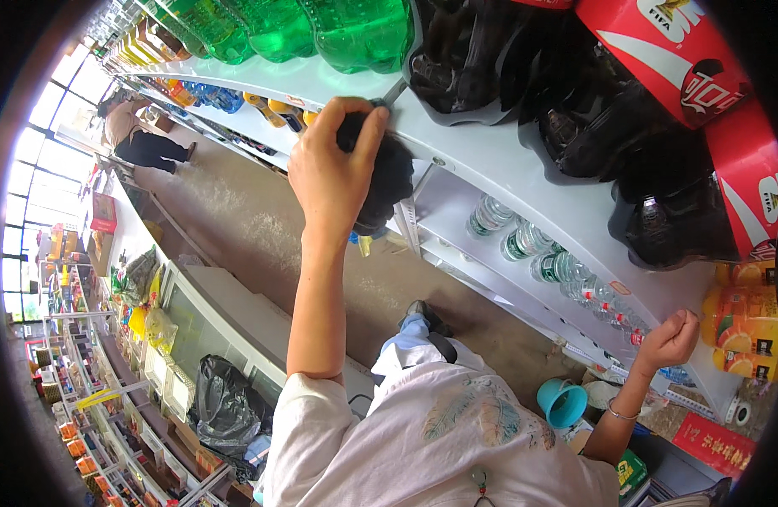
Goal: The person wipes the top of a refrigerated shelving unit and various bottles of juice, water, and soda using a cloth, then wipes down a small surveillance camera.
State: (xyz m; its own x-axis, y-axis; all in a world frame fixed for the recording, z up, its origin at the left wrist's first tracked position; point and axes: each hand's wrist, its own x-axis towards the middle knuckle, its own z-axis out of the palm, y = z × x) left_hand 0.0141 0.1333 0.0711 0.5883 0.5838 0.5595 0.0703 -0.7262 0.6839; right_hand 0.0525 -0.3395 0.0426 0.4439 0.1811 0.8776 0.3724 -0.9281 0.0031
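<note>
My left hand pinches a crumpled black cloth at the front edge of a white shelf. The cloth hangs below my fingers, partly hidden behind the hand. Green soft-drink bottles stand on the shelf just above this hand. Large dark cola bottles with red labels stand to their right. My right hand, a bracelet on its wrist, is curled closed by the shelf's right end, close to bottles of orange drink. Nothing shows between its fingers.
Clear water bottles line the lower shelf. A turquoise bucket stands on the floor at my right. A glass display counter and black plastic bag are at my left. Down the aisle, another person bends forward.
</note>
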